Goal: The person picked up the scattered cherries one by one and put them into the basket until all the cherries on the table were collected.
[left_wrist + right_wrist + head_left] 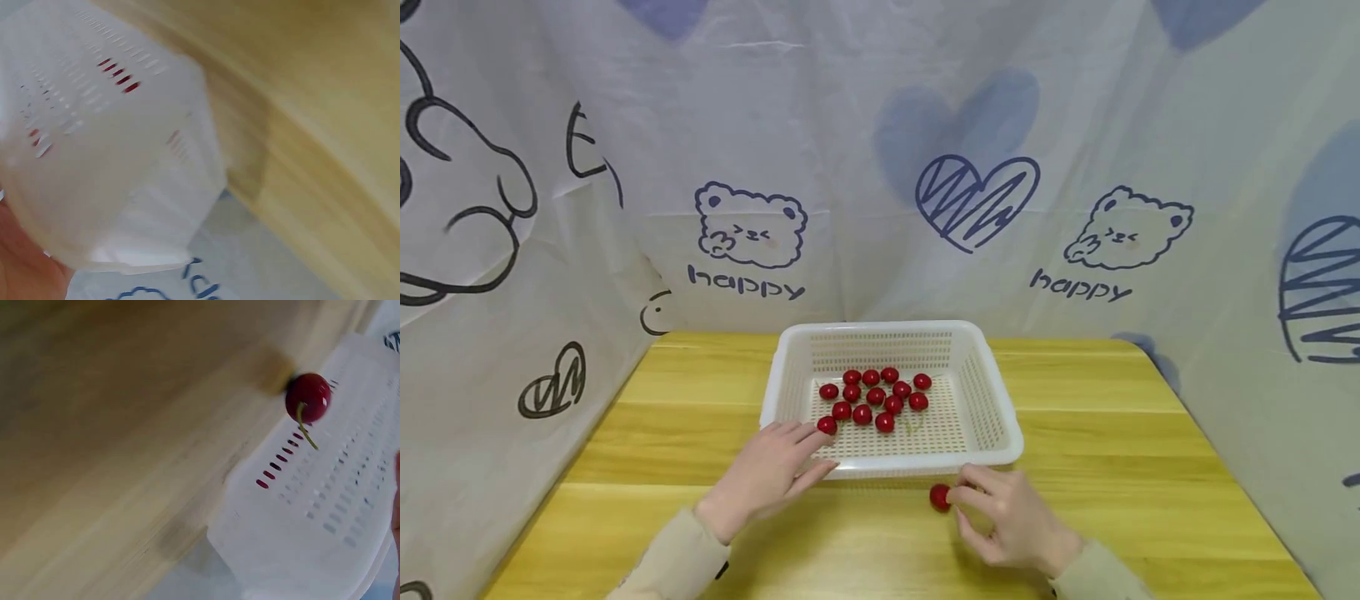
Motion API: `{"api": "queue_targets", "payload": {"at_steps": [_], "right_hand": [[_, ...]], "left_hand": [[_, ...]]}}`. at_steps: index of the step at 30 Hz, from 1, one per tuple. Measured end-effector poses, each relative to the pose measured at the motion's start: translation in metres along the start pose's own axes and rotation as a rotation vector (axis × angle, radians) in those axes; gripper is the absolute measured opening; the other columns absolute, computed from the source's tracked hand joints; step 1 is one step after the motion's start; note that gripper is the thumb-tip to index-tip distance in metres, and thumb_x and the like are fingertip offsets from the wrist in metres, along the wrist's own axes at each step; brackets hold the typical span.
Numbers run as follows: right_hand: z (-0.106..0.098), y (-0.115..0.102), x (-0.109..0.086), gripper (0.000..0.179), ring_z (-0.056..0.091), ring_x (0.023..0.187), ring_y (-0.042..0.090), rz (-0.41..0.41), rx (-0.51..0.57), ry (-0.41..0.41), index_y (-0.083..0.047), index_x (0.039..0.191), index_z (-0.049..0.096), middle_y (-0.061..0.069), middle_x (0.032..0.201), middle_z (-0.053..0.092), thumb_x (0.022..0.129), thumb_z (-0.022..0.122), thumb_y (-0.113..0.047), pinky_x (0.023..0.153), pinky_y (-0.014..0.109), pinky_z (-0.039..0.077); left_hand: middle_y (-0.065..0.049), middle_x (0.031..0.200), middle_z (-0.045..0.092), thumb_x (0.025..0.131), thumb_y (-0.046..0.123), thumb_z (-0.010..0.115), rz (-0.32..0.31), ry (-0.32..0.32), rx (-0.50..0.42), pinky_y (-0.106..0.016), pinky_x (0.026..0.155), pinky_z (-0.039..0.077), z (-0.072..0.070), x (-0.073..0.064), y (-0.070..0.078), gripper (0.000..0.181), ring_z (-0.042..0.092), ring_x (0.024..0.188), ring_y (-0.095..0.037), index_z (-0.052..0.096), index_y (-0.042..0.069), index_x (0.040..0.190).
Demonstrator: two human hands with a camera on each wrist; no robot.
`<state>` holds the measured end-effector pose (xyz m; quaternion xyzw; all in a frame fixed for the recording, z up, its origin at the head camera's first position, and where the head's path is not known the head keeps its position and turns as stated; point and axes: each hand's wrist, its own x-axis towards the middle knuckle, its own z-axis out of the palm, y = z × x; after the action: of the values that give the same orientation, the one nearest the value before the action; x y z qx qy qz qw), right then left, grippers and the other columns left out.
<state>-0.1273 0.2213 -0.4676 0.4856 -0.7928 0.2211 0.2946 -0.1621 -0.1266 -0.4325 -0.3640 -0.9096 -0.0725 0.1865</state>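
My left hand [771, 467] lies across the front left corner of a white plastic basket [917, 464], its fingers stretched over the rim. Those fingertips overlap the nearest cherry inside, and the thumb sits in front of the wall. Several red cherries [876, 397] lie on the basket floor. One cherry [939, 497] is outside, in front of the basket. Beside it is my right hand [1011, 517], fingers bent, index fingertip right at the cherry's side and thumb apart. In the right wrist view, this cherry [308, 398] shows a loose green stem, with no finger around it.
The basket stands on a yellow wood-grain table [1105, 433] near its back edge. A white cloth [865, 150] with printed hearts and bears hangs behind and at both sides. Some thin stems [913, 425] lie on the basket floor.
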Motion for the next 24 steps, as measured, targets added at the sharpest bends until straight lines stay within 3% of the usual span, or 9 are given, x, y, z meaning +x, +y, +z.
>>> {"api": "queue_targets", "payload": {"at_steps": [5,10,13,18,24], "right_hand": [[0.005,-0.007,-0.006,0.034,0.063,0.088,0.007,0.02,-0.116,-0.202,-0.015,0.109,0.073,-0.002,0.106,0.065,0.076,0.078,-0.023,0.062,0.01,0.047],[0.007,-0.014,-0.008,0.038,0.064,0.108,0.015,0.109,-0.154,-0.381,-0.018,0.121,0.07,0.002,0.124,0.065,0.087,0.074,-0.033,0.059,0.017,0.048],[0.008,-0.016,-0.009,0.04,0.06,0.12,0.019,0.146,-0.162,-0.466,-0.021,0.13,0.065,0.004,0.135,0.06,0.093,0.067,-0.036,0.066,0.026,0.055],[0.011,-0.017,-0.01,0.047,0.053,0.134,0.026,0.167,-0.171,-0.546,-0.024,0.14,0.056,0.007,0.148,0.052,0.097,0.061,-0.042,0.085,0.044,0.059],[0.015,-0.016,-0.013,0.05,0.048,0.14,0.03,0.193,-0.162,-0.586,-0.024,0.145,0.053,0.01,0.154,0.047,0.1,0.057,-0.044,0.093,0.048,0.057]], "left_hand": [[-0.001,0.115,0.074,0.098,0.048,0.057,-0.038,-0.028,-0.005,-0.043,0.098,0.053,0.009,-0.007,-0.004,0.04,0.068,0.109,-0.021,0.069,0.016,0.12],[0.001,0.111,0.075,0.099,0.051,0.055,-0.017,-0.015,0.014,-0.042,0.096,0.052,0.015,-0.006,-0.009,0.043,0.069,0.106,-0.021,0.07,0.016,0.118],[0.001,0.111,0.076,0.099,0.053,0.053,-0.007,-0.019,0.023,-0.043,0.096,0.052,0.017,-0.003,-0.012,0.044,0.069,0.105,-0.021,0.07,0.016,0.117],[0.0,0.112,0.077,0.098,0.054,0.053,0.011,-0.029,0.044,-0.044,0.098,0.052,0.017,-0.001,-0.017,0.046,0.071,0.105,-0.022,0.07,0.016,0.117],[0.003,0.105,0.078,0.099,0.057,0.05,0.051,-0.004,0.072,-0.041,0.093,0.053,0.019,-0.001,-0.021,0.045,0.072,0.098,-0.019,0.071,0.018,0.11]]}}
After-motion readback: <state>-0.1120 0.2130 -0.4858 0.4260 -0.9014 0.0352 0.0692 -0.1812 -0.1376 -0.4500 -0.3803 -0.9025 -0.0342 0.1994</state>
